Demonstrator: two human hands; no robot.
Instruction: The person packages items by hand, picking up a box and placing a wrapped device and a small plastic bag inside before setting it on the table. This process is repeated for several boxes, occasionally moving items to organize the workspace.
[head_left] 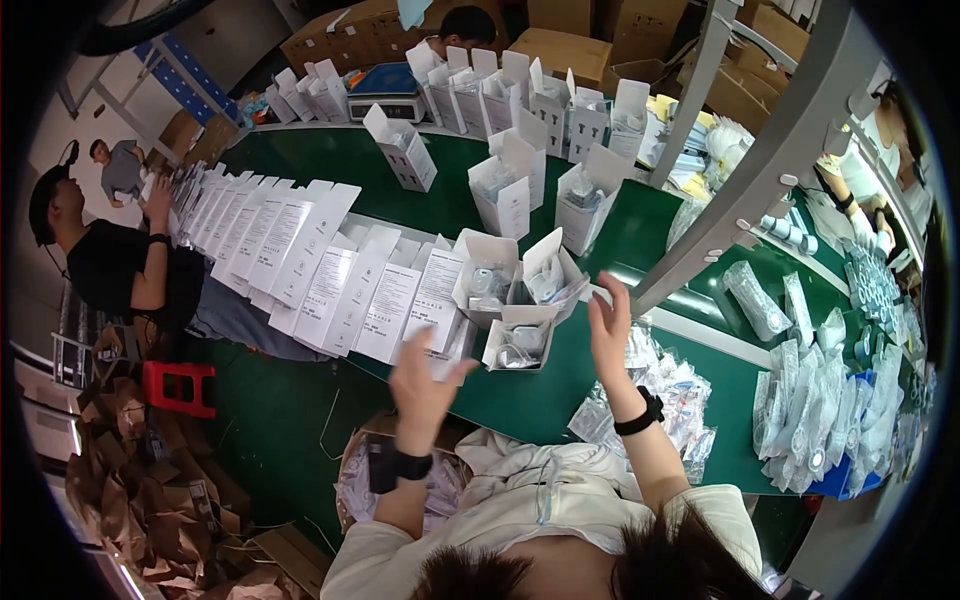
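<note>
My left hand [424, 384], slightly smeared by motion, hovers in front of the near row of white boxes with thumb and fingers apart, holding nothing. My right hand [609, 328] is raised at the right of the open boxes, its fingers spread. Between the hands stand a white box with clear-bagged contents [487, 280], another open box with a clear bag [546, 275] sticking out, and a smaller box [518, 345] in front. The clear bag's edge comes close to my right fingertips; whether they touch, I cannot tell.
A long row of white cartons [300, 245] runs left along the green table [490, 400]. Filled open boxes [500, 195] stand farther back. Small bagged parts [670, 395] lie by my right forearm, near bagged tubes [815, 400] and a grey post [745, 180]. A co-worker [125, 250] works at the left.
</note>
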